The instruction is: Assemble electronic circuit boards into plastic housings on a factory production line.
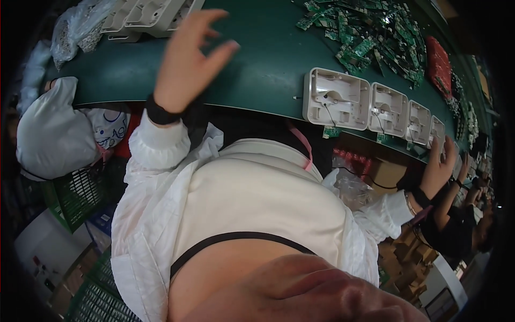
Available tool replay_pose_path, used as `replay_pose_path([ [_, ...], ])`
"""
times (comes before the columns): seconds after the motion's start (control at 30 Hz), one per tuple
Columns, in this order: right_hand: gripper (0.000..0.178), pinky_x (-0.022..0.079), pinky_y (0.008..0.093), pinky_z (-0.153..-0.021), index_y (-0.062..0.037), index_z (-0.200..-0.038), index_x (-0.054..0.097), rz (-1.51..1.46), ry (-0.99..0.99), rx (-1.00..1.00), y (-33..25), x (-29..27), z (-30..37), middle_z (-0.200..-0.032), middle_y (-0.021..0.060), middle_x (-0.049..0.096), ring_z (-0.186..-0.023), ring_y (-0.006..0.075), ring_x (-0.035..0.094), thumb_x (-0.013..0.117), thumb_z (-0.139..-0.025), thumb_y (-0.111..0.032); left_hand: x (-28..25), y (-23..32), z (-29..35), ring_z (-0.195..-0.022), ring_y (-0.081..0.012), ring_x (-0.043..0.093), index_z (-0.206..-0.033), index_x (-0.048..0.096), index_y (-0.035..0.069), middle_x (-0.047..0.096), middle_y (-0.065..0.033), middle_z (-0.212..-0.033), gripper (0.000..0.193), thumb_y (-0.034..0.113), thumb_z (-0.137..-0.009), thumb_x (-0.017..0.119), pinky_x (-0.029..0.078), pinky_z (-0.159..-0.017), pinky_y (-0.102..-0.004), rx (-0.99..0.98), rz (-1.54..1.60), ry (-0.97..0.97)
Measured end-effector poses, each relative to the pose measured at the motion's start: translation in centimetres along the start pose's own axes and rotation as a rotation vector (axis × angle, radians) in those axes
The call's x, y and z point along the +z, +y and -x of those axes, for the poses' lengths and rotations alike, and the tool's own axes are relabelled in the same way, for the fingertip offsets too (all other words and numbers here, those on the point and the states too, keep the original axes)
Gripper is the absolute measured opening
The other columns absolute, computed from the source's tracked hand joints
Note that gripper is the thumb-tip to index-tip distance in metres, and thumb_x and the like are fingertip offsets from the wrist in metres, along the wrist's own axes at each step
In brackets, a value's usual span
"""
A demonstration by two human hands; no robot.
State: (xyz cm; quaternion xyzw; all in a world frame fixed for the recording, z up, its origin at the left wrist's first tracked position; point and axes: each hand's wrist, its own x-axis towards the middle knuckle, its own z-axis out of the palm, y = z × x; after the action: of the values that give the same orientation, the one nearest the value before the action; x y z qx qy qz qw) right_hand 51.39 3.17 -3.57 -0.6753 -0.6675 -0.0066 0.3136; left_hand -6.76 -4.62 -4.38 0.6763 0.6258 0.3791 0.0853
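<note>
My left hand [190, 61] is raised over the green table [257, 70], its thumb and fingers spread with nothing in them. Beyond its fingertips lie stacked white plastic housings [153, 16]. Out to the right, my right hand [440, 169] is at the table's front edge with its fingers apart. It is nearest to the far end of a row of white plastic housings; whether it touches one I cannot tell. The closest housing [339, 99] in that row lies with its hollow side up. From it a thin black wire runs to a small green circuit board [331, 132] hanging at the edge.
A heap of green circuit boards [370, 40] covers the back right, beside a red bag [439, 67]. Clear bags of small parts [80, 32] are at the back left. Green crates [78, 196] stand low at left. Another person [456, 220] works at the far right.
</note>
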Motion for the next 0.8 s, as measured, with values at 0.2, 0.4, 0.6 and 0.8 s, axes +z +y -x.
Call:
replay_pose_path([
  [0.2, 0.04, 0.05, 0.032, -0.103, -0.0018, -0.139, 0.066, -0.197, -0.21, -0.057, -7.0, -2.0, -0.3, -0.135, 0.0115, 0.069, -0.121, 0.021, 0.066, 0.072, -0.103, -0.018, -4.9, -6.5, -1.6, -0.103, -0.0351, 0.072, -0.124, 0.074, 0.007, 0.071, -0.0153, -0.121, 0.042, 0.034, -0.091, 0.08, 0.058, -0.085, -0.0417, 0.074, -0.915, 0.304],
  [0.4, 0.037, 0.053, 0.0322, -0.09, -0.0024, -0.129, 0.071, -0.098, -0.353, -0.29, -13.7, -2.1, -1.8, -0.12, 0.0071, 0.074, -0.107, 0.0185, 0.069, 0.078, -0.096, -0.016, -5.0, -8.4, -2.2, -0.094, -0.0333, 0.072, -0.107, 0.081, 0.008, 0.074, -0.0125, -0.11, 0.037, 0.041, -0.091, 0.079, 0.057, -0.08, -0.043, -0.039, -0.835, 0.193],
  [0.6, 0.036, 0.053, 0.028, -0.082, -0.002, -0.13, 0.071, -0.108, -0.479, -0.254, -16.2, 1.3, -4.7, -0.111, 0.0064, 0.074, -0.097, 0.0147, 0.069, 0.076, -0.098, -0.016, -5.1, -5.7, -0.5, -0.078, -0.029, 0.072, -0.095, 0.082, 0.007, 0.075, -0.0082, -0.099, 0.026, 0.032, -0.088, 0.084, 0.056, -0.072, -0.0375, -0.092, -0.563, 0.335],
  [0.8, 0.032, 0.053, 0.0302, -0.074, -0.0007, -0.123, 0.073, 0.17, -0.38, -0.556, -12.9, 8.0, -8.6, -0.101, 0.0061, 0.074, -0.084, 0.0128, 0.067, 0.076, -0.098, -0.02, -3.5, -1.0, 2.7, -0.076, -0.026, 0.07, -0.09, 0.079, 0.005, 0.073, -0.008, -0.091, 0.016, 0.014, -0.081, 0.09, 0.054, -0.068, -0.0344, 0.062, -0.264, 0.339],
])
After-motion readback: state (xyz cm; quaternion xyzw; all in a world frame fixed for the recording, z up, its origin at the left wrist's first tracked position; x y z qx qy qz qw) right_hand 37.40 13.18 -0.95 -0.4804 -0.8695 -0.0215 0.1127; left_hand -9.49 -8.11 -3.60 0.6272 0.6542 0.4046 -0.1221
